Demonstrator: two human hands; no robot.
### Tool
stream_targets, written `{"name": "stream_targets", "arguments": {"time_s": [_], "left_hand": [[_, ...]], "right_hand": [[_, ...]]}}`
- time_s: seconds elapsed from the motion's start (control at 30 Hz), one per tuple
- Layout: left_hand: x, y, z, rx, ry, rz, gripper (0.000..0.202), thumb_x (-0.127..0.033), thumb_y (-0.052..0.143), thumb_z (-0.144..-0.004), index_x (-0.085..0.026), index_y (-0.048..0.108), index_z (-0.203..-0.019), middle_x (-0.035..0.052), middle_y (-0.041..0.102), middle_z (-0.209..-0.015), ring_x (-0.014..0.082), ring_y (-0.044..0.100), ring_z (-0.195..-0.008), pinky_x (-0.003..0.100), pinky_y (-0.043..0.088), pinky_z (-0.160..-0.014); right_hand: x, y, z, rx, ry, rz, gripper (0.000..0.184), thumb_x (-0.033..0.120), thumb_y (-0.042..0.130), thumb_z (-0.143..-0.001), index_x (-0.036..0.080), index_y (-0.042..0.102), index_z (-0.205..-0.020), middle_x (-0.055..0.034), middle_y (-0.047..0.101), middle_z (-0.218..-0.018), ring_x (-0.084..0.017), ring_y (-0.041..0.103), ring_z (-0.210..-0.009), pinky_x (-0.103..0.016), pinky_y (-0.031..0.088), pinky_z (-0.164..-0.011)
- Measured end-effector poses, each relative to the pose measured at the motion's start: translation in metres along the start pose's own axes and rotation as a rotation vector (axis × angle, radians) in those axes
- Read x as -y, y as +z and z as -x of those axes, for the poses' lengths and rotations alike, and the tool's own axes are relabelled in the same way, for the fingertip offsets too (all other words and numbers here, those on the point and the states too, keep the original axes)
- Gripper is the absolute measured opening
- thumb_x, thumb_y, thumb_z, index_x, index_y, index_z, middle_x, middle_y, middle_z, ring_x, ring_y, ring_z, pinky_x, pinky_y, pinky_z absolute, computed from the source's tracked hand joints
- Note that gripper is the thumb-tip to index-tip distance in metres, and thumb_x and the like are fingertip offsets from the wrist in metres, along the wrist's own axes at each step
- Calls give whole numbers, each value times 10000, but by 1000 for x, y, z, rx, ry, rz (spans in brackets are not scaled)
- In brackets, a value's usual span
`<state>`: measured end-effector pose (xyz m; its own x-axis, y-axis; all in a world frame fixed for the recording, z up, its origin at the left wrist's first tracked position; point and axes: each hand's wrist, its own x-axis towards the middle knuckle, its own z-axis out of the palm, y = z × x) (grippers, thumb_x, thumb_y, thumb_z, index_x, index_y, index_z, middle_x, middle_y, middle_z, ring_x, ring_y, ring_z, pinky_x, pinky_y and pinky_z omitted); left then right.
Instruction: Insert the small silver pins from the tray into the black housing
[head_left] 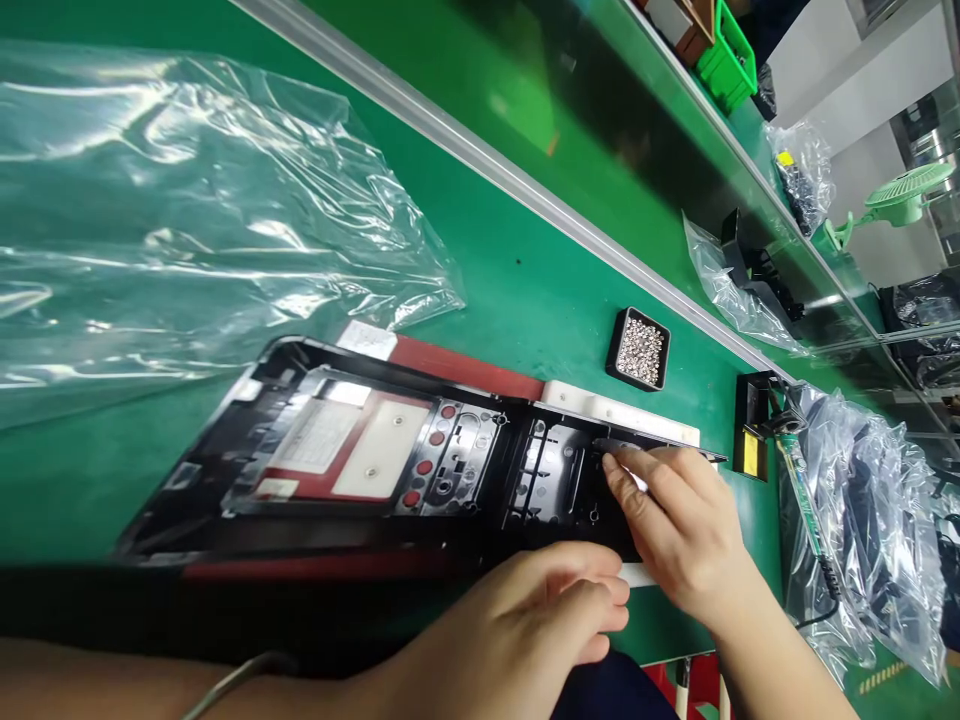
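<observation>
A long black plastic housing (514,470) lies open side up, with a large rectangular window at its left and ribs and screw posts inside. It rests on a dark red fixture board with white blocks (645,418). My right hand (679,510) reaches into the right part of the housing, thumb and forefinger pinched together; whatever is between them is hidden. Just below the housing's near edge, my left hand (551,605) is closed with its fingers curled inward, and I cannot see what they hold.
Beyond the housing stands a small black tray (638,349) of metal screws or inserts. Clear plastic sheeting (225,220) covers the left. At right are a green-handled soldering iron (801,490), its black holder (752,428) and bagged parts (870,530). A shelf edge runs behind.
</observation>
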<state>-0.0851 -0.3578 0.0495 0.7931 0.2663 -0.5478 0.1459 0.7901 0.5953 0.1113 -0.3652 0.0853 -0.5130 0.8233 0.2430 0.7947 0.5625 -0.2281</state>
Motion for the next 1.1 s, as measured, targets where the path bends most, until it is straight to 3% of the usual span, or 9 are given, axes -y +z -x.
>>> {"name": "stream_targets", "arguments": {"time_s": [0.13, 0.27, 0.4, 0.5, 0.67, 0.9, 1.1], "left_hand": [[12, 5, -7, -84, -53, 122, 377, -464, 490, -935, -233, 737, -1102, 115, 718, -1236, 312, 679, -1158, 431, 580, -1003], [22, 6, -9, -132, -70, 285, 452, -521, 575, -863, -189, 687, -1148, 153, 716, -1219, 333, 670, -1175, 464, 565, -1017], [14, 3, -11, -22, -39, 435, 578, -560, 685, -798, -204, 657, -1252, 158, 707, -1261, 373, 599, -1301, 524, 497, -1121], [3, 1, -13, 34, -21, 503, 646, -577, 729, -775, -218, 639, -1305, 155, 693, -1298, 383, 552, -1360, 546, 455, -1169], [1, 1, -13, 20, -21, 564, 627, -564, 743, -787, -218, 646, -1301, 147, 686, -1313, 378, 538, -1376, 558, 429, -1198], [16, 7, -5, -98, -10, 646, 481, -531, 757, -779, -205, 726, -1132, 119, 734, -1204, 354, 597, -1311, 496, 514, -1134], [37, 5, -6, -149, 10, 472, 499, -586, 643, -852, -245, 688, -1213, 78, 696, -1326, 293, 660, -1233, 403, 583, -1042]], "right_hand": [[7, -1, 3, 54, -21, 124, 408, 41, 164, -1207, -72, 555, -1240, -226, 536, -1225, -325, 534, -911, -427, 371, -710], [10, -7, 10, -39, 117, -49, 173, 50, 428, -1206, 19, 584, -1274, -145, 552, -1219, -306, 538, -962, -424, 424, -801], [26, -15, 21, -132, 225, -281, 196, -47, 513, -1120, 64, 628, -1233, -120, 561, -1109, -258, 545, -916, -371, 449, -783], [41, -15, 26, -105, 248, -416, 210, 22, 471, -1183, 85, 630, -1306, -120, 548, -1078, -251, 536, -874, -355, 444, -735], [52, -9, 28, -74, 243, -511, 193, 86, 429, -1229, 65, 612, -1287, -117, 539, -1069, -235, 518, -861, -339, 412, -733], [54, -6, 24, -37, 233, -513, 221, 129, 381, -1250, 89, 596, -1284, -101, 539, -1063, -237, 483, -847, -327, 367, -728], [51, -9, 17, -9, 305, -606, 306, 248, 363, -1278, 124, 593, -1120, -73, 519, -1021, -222, 475, -833, -310, 377, -729]]}}
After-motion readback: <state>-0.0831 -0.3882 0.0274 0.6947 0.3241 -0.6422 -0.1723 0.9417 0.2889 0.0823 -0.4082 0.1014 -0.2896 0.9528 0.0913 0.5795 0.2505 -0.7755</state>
